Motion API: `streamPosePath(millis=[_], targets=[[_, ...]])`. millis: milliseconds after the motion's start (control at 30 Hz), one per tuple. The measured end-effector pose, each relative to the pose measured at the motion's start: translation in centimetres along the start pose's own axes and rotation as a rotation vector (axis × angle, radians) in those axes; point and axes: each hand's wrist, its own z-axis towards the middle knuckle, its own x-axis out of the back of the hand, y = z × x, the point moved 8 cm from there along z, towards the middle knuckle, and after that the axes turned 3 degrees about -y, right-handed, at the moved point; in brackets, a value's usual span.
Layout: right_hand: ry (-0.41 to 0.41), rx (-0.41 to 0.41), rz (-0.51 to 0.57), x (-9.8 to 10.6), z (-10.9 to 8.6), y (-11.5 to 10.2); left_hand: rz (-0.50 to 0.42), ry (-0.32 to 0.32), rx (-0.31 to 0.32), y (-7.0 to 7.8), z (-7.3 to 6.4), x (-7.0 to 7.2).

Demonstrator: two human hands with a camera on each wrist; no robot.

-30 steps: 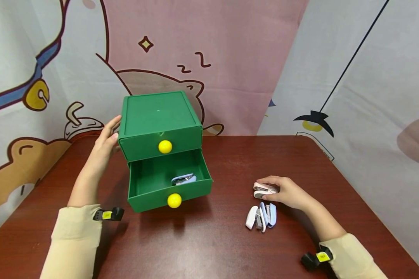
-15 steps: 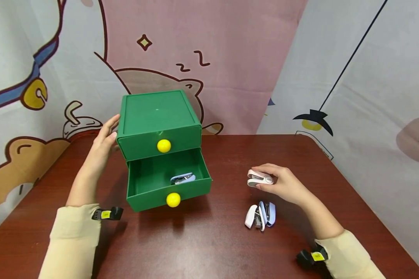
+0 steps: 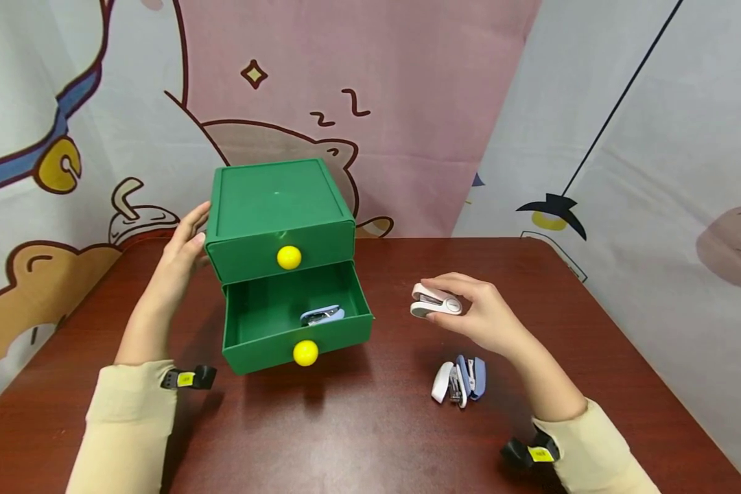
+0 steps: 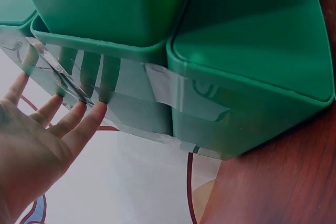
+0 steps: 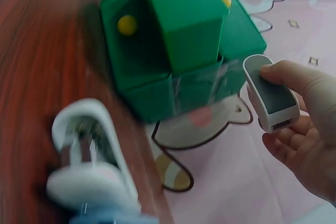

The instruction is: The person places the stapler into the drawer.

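From where I stand, what counts is the stretch between the pale stapler (image 3: pixel 436 302) and the pulled-out drawer (image 3: pixel 339 337): the stapler is held to the drawer's right, well apart from it and clear of the table (image 3: pixel 389 425), its long axis running roughly sideways, its parted nose towards the green cabinet (image 3: pixel 278 195) and its hinged end back in the palm side of the grip. The right hand (image 3: pixel 488 312) has it pinched, thumb on one face and fingers on the other, spread only as far as the stapler's own thickness. That hand is plainly the nearer one to it; the left hand (image 3: pixel 182 250) is away on the cabinet's far side, its fingers fairly straight and spread, the tips touching the side wall (there's clear tape over that wall), gripping nothing that I can see. Inside the drawer, towards its right and near the front, a blue stapler (image 3: pixel 322 315) lies with its length also mostly sideways, so the two line up much the same way. Nearer the person than the held one, a white stapler (image 3: pixel 453 384) and a second blue stapler (image 3: pixel 477 377) sit close together on the table, lengths pointing roughly away from the person.
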Motion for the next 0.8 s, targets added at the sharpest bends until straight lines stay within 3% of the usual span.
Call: streamPosePath(millis=[267,800], targets=[[0.019,-0.011,0.089,-1.0,1.7,-1.9,-0.004,-0.002,0.001,0.0,0.0,0.0],[0.037,0.136,0.236,-4.2,4.9,-6.3,0.014,-0.01,0.002,0.1,0.0,0.0]])
